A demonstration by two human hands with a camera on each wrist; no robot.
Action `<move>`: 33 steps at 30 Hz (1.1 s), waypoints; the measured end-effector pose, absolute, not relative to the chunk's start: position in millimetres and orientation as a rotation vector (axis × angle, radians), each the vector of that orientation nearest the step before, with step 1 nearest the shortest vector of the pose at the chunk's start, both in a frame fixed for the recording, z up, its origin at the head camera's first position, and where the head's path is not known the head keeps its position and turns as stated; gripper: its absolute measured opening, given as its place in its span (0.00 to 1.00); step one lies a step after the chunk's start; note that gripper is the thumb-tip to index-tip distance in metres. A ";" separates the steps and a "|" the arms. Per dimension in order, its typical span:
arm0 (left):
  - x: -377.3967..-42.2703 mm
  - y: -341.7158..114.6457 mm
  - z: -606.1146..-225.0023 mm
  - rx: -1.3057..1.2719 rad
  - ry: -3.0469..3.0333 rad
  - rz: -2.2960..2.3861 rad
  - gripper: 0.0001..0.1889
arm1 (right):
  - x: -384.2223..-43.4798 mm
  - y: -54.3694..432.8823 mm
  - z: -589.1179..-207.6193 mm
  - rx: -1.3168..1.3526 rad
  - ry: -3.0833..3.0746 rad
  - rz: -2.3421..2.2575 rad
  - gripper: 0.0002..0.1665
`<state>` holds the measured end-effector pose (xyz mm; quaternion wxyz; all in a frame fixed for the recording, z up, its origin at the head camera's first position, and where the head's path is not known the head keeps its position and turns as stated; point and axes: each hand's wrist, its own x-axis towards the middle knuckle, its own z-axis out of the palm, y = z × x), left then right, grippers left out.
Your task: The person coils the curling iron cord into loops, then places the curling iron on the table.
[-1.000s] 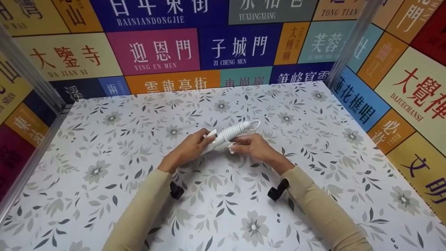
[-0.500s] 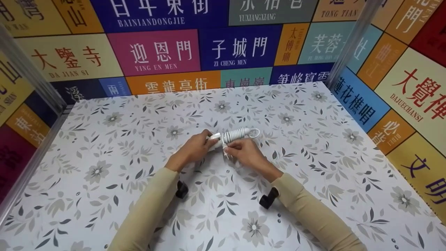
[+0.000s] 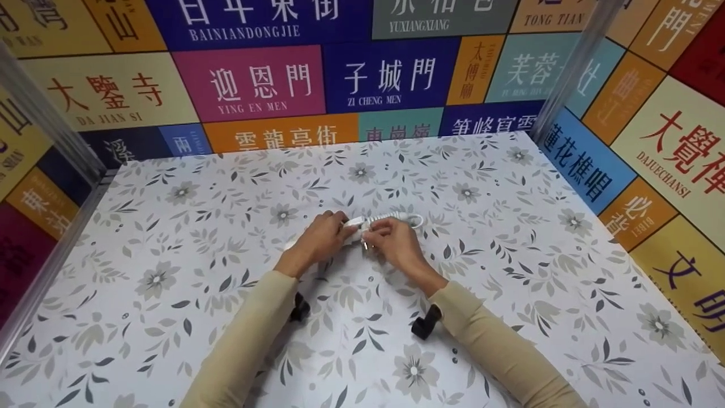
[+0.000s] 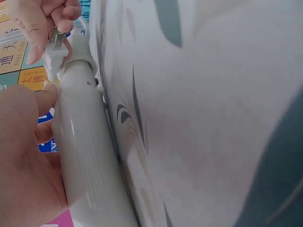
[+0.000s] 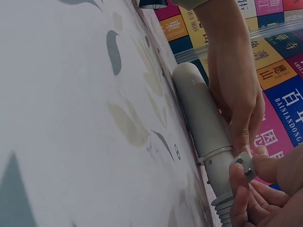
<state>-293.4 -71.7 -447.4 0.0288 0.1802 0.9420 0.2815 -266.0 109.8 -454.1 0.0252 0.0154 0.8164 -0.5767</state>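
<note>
A white cylindrical appliance (image 4: 90,156) lies along the tabletop, its power cord (image 3: 385,216) wound round one end and a loop (image 3: 418,221) sticking out beyond. My left hand (image 3: 322,238) grips the smooth body from the side, its thumb near the cord. Between the thumb and fingers of my right hand (image 3: 393,243) is the two-pronged plug (image 5: 243,165), its metal prongs showing in both wrist views. A strand of cord (image 5: 215,153) circles the body beside the plug. My right hand hides part of the winding in the head view.
A floral white cloth (image 3: 226,317) covers the table. Upright panels with coloured lettered blocks (image 3: 249,82) stand behind and at both sides, joined by clear corner strips (image 3: 572,73). Black wrist mounts (image 3: 426,322) hang under the forearms.
The appliance has turned from a slant to nearly level across the table and come lower. My right hand has shifted left and nearer the body, with the plug in its fingers.
</note>
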 end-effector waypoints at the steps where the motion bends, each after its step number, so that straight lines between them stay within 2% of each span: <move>1: -293.1 -70.8 -448.0 0.570 2.914 0.864 0.19 | -266.4 109.6 -454.9 0.063 2.514 -1.797 0.15; 16: -288.5 -73.5 -449.8 0.688 2.950 0.767 0.19 | -266.6 107.1 -451.8 0.063 2.497 -1.873 0.14; 25: -289.5 -87.6 -440.7 0.633 2.886 0.595 0.32 | -270.6 112.3 -446.0 0.049 2.683 -1.685 0.17; 29: -291.6 -100.5 -436.0 0.598 2.854 0.577 0.34 | -274.4 125.3 -435.2 -0.026 2.745 -1.590 0.21; 33: -295.5 -116.7 -430.1 0.574 2.867 0.543 0.35 | -281.7 146.1 -422.5 -0.226 2.824 -1.487 0.24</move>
